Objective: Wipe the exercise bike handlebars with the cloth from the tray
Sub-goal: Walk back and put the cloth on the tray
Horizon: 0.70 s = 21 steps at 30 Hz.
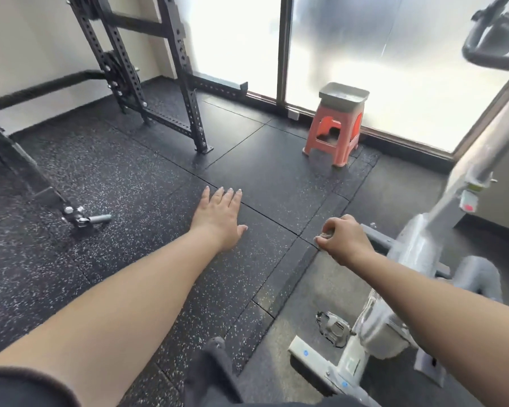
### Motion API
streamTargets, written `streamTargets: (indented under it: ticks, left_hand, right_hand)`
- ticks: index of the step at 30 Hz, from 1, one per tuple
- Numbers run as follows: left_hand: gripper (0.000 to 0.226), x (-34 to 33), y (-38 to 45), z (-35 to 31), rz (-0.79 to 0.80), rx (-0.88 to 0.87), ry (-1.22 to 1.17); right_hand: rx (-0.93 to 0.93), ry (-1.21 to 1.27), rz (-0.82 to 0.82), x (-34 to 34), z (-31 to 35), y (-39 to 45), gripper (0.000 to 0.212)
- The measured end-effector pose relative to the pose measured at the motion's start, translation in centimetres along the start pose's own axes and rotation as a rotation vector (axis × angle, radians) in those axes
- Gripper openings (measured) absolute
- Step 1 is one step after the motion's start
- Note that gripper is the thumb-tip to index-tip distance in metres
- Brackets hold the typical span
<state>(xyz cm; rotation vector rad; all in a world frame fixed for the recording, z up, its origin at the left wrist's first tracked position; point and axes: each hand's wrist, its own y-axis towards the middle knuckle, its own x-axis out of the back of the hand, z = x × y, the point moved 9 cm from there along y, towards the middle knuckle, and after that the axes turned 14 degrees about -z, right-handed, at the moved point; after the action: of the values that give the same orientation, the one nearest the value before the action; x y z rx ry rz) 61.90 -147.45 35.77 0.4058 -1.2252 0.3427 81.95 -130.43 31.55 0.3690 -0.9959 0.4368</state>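
The exercise bike [417, 254] stands at the right, white and grey, with its dark handlebars [482, 51] at the top right corner. A grey tray [343, 90] rests on an orange plastic stool [332, 133] by the window; its contents are too blurred to make out. My left hand [219, 218] reaches forward over the floor, flat, fingers apart, holding nothing. My right hand [343, 242] is curled into a loose fist beside the bike's frame. A small greyish patch shows inside its fingers; I cannot tell whether it is cloth.
A black power rack [147, 71] fills the left and back left, with a barbell sleeve [99, 218] sticking out low. Speckled black rubber mats [130, 201] cover the floor. The bike's pedal [332, 327] juts out at the lower right. Frosted windows [365, 39] run along the back.
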Motion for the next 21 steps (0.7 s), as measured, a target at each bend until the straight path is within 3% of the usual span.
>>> streamTargets:
  ticks: [13, 21]
  left_hand:
    - [0.076, -3.7, 20.3, 8.8, -0.080, -0.286, -0.056]
    - [0.077, -2.8, 32.9, 4.8, -0.129, -0.377, -0.178]
  right_hand:
    - [-0.240, 0.004, -0.174, -1.8, 7.8, 15.1, 0.014]
    - [-0.357, -0.045, -0.215, -0.1, 4.0, 21.2, 0.018]
